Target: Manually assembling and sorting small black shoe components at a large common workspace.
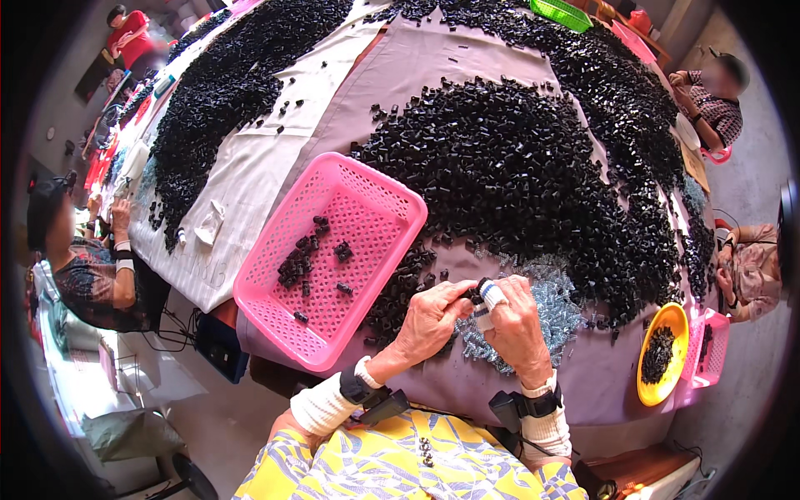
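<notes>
My left hand (423, 323) is closed in a pinch, thumb and forefinger on a small black plastic part (477, 293). My right hand (517, 327) meets it fingertip to fingertip. White wraps with dark stripes cover some of its fingers, which are curled; what they hold is hidden. Below and around the right hand lies a heap of small clear bluish pieces (557, 312). To the left stands a pink perforated basket (392, 200) with several black parts (296, 262) grouped inside. Beyond the hands spreads a large heap of similar black parts (483, 158).
A yellow bowl (679, 321) with black parts and a small pink basket (710, 350) sit at the right edge. A green basket (562, 12) is at the far side. People sit at left (92, 275) and right (717, 104). Crumpled white scrap (210, 223) lies on the cloth.
</notes>
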{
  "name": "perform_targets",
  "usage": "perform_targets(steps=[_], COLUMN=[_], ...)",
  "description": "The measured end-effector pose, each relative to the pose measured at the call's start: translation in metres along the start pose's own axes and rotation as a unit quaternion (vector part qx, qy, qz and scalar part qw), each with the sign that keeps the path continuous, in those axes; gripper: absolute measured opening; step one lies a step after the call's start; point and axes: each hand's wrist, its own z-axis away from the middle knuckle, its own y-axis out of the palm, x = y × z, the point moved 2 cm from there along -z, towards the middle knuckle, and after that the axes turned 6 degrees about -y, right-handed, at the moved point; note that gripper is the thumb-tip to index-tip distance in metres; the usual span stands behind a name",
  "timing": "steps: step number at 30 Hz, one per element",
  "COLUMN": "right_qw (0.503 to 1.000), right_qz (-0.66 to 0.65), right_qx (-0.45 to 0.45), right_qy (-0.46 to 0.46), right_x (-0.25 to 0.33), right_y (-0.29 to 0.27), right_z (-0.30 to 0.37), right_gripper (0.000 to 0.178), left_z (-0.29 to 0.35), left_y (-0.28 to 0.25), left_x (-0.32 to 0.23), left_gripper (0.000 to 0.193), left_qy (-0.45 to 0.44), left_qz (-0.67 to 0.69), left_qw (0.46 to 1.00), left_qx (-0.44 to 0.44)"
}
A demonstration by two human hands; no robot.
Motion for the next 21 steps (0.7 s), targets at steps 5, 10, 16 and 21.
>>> perform_targets(steps=[5,10,16,21], right_qw=[1.000,1.000,0.999,0.998], right_qz=[0.000,0.005,-0.031,-0.066], right_qx=[0.012,0.024,0.021,0.009], right_qy=[-0.004,0.004,0.003,-0.004], right_x=[0.001,0.000,-0.006,-0.009], right_y=[0.004,0.004,0.007,0.012], right_z=[0.001,0.003,0.008,0.011], right_gripper=[0.035,0.038,0.041,0.036], left_z=[0.001,-0.001,0.000,0.000], left_y=[0.002,0.004,0.006,0.005], left_x=[0.003,0.004,0.007,0.010], left_gripper=[0.028,0.029,0.031,0.032], left_qy=[0.022,0.061,0.063,0.065], left_qz=[-0.023,-0.054,-0.053,-0.052], left_qw=[0.999,0.996,0.996,0.996], left_qx=[-0.021,-0.035,-0.038,-0.038])
